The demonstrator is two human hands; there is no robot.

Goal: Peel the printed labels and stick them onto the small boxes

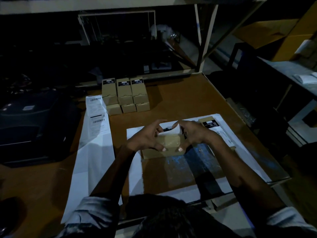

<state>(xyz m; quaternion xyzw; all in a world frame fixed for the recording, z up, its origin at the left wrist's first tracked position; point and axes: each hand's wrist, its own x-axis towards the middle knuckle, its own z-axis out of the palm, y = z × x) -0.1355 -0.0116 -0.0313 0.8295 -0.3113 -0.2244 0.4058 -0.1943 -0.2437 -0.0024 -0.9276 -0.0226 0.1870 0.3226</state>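
Note:
A small brown box [169, 140] lies in the middle of the table on a white sheet. My left hand [145, 137] holds its left side, thumb on the near edge. My right hand [192, 134] holds its right side. Between the fingers of both hands a white label [170, 130] curls up over the box's far end, its dark printed part partly hidden. A strip of printed labels [97, 110] lies at the left. Another small box [210, 123] with a black label lies just right of my right hand.
Several small brown boxes [125, 95] with black labels stand stacked at the back of the table. A dark printer [32, 129] sits at the left. White backing sheets [92, 169] cover the table's middle. The table's right edge [236, 110] borders a dark gap, with shelving beyond.

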